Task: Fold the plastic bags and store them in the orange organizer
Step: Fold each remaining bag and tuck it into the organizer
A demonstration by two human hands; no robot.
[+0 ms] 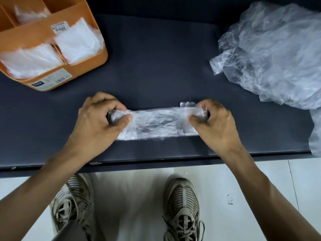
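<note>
free: dark table (pixel 156 66) centre | blocked: organizer (pixel 90 63) far-left, loose bags (pixel 278 54) far-right

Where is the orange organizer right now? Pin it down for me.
In the head view the orange organizer stands at the table's far left, up-left of the left hand, with folded bags in its compartments.

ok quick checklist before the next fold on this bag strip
1. Both ends held: ok. Left hand and right hand each pinch an end of the bag strip.
2. Strip flat on the dark table: ok, though wrinkled.
3. Edges lined up: cannot tell, the plastic is see-through and creased.
4. Space in the orange organizer: cannot tell; its front compartments already hold folded bags.
5. Loose bag pile apart from the strip: ok.
</note>
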